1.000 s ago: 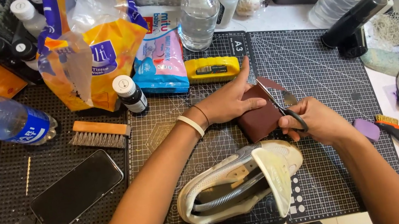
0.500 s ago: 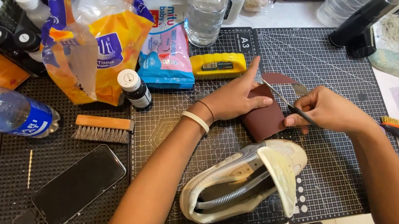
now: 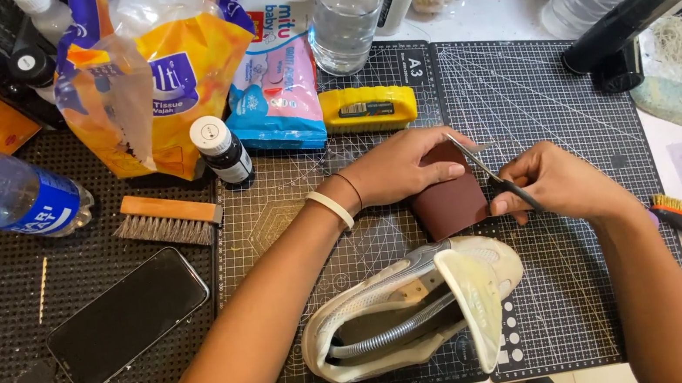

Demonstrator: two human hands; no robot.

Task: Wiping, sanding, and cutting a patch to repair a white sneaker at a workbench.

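Two hands work near the middle of the cutting mat (image 3: pixel 519 80), over one brown sheet (image 3: pixel 447 199) that lies flat just above one pale sneaker (image 3: pixel 410 314) near the mat's front edge. One wooden brush (image 3: pixel 165 221) lies near the mat's left edge, one yellow block (image 3: pixel 368 109) towards its back edge, and one dark phone (image 3: pixel 128 318) off its left side. Left hand (image 3: pixel 398 171) rests nearly flat, fingers spread, pressing the sheet down, while the right hand (image 3: pixel 555 183) is curled tight around one pair of scissors (image 3: pixel 493 176) whose blades meet the sheet's right edge.
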